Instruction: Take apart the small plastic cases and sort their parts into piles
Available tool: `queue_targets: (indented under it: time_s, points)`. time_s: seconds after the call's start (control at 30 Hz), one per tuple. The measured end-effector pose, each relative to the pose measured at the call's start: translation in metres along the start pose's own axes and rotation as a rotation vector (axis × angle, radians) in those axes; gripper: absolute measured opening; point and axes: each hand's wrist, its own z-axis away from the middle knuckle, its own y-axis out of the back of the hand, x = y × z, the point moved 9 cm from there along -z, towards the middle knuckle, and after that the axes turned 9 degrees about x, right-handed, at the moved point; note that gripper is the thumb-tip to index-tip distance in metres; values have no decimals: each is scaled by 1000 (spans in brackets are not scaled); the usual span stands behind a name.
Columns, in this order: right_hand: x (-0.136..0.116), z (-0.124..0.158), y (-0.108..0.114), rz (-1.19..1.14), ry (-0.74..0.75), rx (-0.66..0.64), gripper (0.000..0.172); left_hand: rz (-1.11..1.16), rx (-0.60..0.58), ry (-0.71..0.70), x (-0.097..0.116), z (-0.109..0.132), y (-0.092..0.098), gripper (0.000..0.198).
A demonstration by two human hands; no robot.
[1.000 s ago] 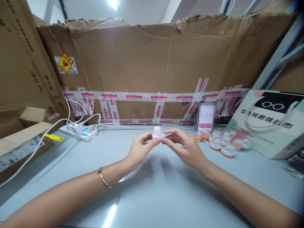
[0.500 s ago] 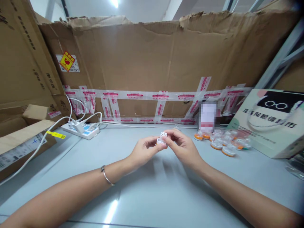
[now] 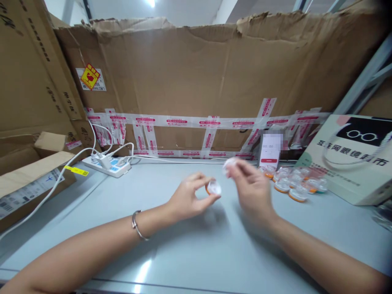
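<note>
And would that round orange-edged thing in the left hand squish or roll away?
Probably stiff: the orange-edged piece looks like hard plastic with a neat round shape. It seems light, since the left hand only pinches it. Being round, it might roll.

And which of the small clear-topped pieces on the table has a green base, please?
The rightmost piece, nearest the bag; other pieces show orange bases, where visible.

A grey table [image 3: 190,249] stretched across the view, a streak of glare [image 3: 142,271] near its front edge. Behind it rose brown cardboard [image 3: 171,73], ragged along the top and banded low with printed tape [image 3: 191,122]. A metal frame [image 3: 361,81] slanted at right; above, a lamp [image 3: 150,3] lit the pale ceiling [image 3: 186,12].
</note>
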Motion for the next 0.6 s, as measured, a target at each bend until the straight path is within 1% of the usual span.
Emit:
queue_targets:
  time_s: [0.07,0.1,0.17,0.23,0.27,0.33,0.4,0.43,0.5,0.6]
  points:
    - [-6,-14,21,-62,49,178,15,-27,-40,-1,-3,5,-8,26]
    - [-3,-20,25,-71,42,203,16,-8,-49,14,-4,5,-10,26]
    - [14,-30,24,-41,-29,146,19,37,-2,41,-5,1,-8,26]
    - [43,-35,20,11,-131,64,23,56,68,83,-10,-4,-1,26]
    - [58,-36,21,23,-179,53,25,64,90,129,-17,-6,2,26]
    - [84,-39,26,24,-249,63,30,91,93,266,-38,-5,4,26]
    - [105,-42,33,21,-304,82,32,117,56,382,-60,-1,2,27]
    - [114,-43,35,30,-328,83,33,123,22,403,-67,1,-1,28]
    - [126,-42,37,57,-365,66,35,134,-59,389,-73,3,-8,27]
    - [136,-36,32,73,-409,7,37,141,-174,364,-72,8,-21,26]
